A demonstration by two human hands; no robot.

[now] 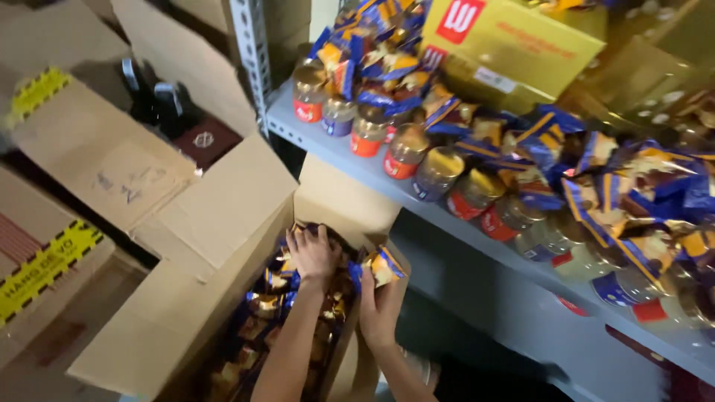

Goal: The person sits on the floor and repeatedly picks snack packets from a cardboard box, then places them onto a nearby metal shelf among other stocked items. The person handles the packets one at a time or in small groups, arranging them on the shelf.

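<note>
A storeroom floor crowded with cardboard boxes lies below a grey metal shelf (328,145) that runs from 12 o'clock down toward 4 o'clock. Nearest, at 6 o'clock, two bare forearms reach up into an open carton (223,223) packed with blue-and-gold snack packets (268,305). The left hand (313,253) lies flat with fingers spread, pressing down on the packets inside the carton. The right hand (380,298), just beside it at the carton's rim, is closed around one small blue-and-gold packet (386,264), which sticks up above its fingers. The two hands are close but not touching. At 9 o'clock, more boxes carry yellow-and-black striped tape (48,268). Beyond the carton, at 10 o'clock, another open box (104,156) holds dark items too dim to make out. Farther off, the shelf bears a row of small jars (406,152) with red and purple labels, a heap of the same packets behind them, and a yellow box (514,45) at 1 o'clock.
</note>
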